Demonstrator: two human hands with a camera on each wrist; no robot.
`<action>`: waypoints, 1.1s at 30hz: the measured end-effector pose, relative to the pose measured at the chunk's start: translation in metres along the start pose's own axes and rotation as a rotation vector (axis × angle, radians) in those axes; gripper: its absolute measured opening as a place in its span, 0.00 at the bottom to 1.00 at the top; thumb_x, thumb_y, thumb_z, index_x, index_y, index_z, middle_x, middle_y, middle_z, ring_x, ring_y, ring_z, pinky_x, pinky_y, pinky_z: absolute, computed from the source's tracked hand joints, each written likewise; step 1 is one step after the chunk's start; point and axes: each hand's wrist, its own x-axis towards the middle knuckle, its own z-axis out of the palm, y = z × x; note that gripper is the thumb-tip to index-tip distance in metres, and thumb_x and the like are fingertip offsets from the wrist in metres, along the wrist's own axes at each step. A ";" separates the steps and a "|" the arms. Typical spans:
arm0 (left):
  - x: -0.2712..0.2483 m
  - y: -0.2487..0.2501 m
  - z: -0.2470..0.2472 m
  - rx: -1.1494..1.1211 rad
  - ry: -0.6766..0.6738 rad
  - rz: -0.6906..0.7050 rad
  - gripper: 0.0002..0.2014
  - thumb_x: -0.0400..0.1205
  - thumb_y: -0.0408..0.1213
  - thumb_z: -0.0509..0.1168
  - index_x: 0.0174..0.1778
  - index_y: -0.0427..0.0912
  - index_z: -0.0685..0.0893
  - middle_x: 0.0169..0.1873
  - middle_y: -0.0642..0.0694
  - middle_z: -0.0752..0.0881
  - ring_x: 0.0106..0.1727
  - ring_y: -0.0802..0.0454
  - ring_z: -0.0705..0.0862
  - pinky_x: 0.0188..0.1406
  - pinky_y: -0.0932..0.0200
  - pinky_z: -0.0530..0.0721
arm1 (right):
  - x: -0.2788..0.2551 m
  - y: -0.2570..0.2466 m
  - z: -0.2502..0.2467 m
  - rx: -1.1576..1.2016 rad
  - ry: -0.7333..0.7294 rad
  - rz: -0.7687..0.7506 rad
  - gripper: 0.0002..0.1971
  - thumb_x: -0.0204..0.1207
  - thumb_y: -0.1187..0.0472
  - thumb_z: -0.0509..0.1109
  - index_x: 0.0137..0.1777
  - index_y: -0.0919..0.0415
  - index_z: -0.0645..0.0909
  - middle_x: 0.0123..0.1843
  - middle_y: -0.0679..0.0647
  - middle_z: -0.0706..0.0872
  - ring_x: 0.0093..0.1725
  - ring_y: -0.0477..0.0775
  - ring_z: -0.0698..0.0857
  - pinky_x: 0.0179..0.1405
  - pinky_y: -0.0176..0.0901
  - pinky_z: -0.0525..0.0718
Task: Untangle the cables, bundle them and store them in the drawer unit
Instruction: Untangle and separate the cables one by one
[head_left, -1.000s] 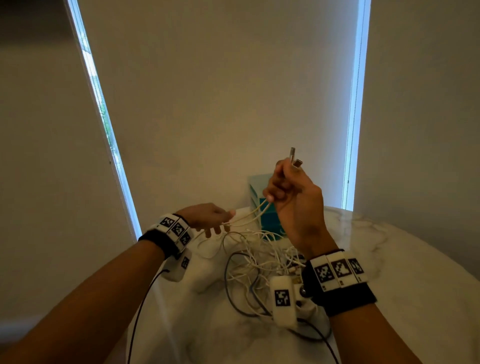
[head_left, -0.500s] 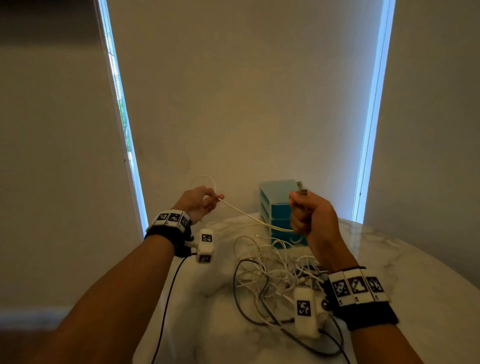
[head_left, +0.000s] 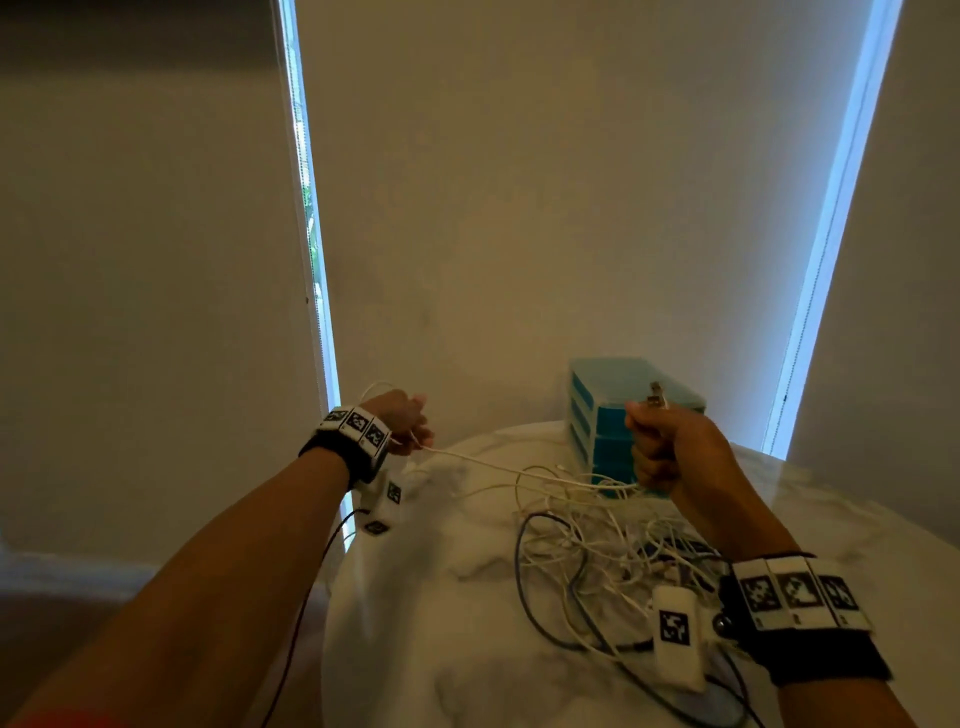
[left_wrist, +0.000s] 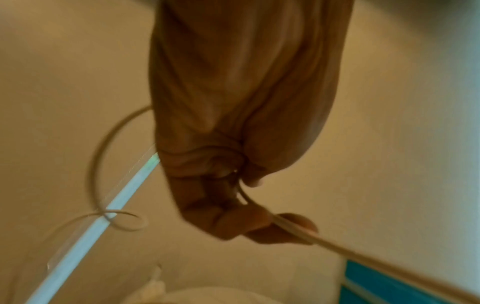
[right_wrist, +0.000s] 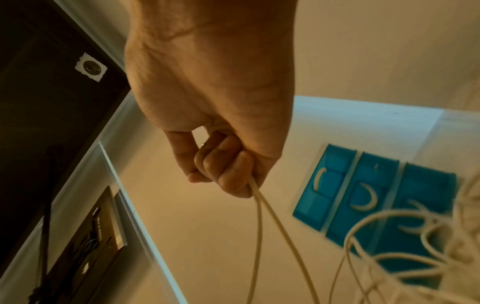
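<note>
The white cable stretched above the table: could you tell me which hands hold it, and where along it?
Both. The right hand grips the white cable near its plug ends, which stick up above the fist; the left hand pinches it further along.

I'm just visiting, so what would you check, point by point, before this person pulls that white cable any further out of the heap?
1. Left hand grips the white cable: ok, fingers curl round it in the left wrist view.
2. Right hand holds the plug end: ok, the plugs stick up out of the fist.
3. Cable free of the tangled pile: not ok, it runs into the heap.
4. Knots along the pulled stretch: cannot tell; a small loop shows beyond the left hand.
5. Drawer unit open to receive: not ok, all drawers look closed.
</note>
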 end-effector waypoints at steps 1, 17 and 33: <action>0.001 -0.002 -0.003 0.011 0.026 0.048 0.21 0.97 0.53 0.52 0.48 0.42 0.79 0.33 0.45 0.87 0.24 0.51 0.85 0.21 0.66 0.78 | 0.000 0.004 0.008 -0.018 -0.023 0.001 0.16 0.90 0.63 0.63 0.38 0.60 0.74 0.22 0.46 0.62 0.17 0.43 0.58 0.18 0.35 0.56; -0.001 -0.035 -0.035 0.809 0.136 0.226 0.41 0.95 0.62 0.40 0.49 0.41 0.95 0.56 0.42 0.96 0.54 0.42 0.92 0.73 0.45 0.84 | -0.003 0.028 0.040 -0.405 -0.027 -0.085 0.25 0.91 0.35 0.56 0.45 0.51 0.84 0.54 0.49 0.90 0.59 0.55 0.85 0.69 0.57 0.80; -0.099 0.035 0.133 0.147 -0.521 0.646 0.36 0.94 0.65 0.43 0.63 0.40 0.88 0.29 0.51 0.66 0.27 0.56 0.61 0.28 0.59 0.61 | -0.003 0.022 0.023 -0.103 0.201 -0.075 0.24 0.93 0.40 0.57 0.45 0.45 0.90 0.51 0.54 0.92 0.54 0.55 0.89 0.58 0.52 0.85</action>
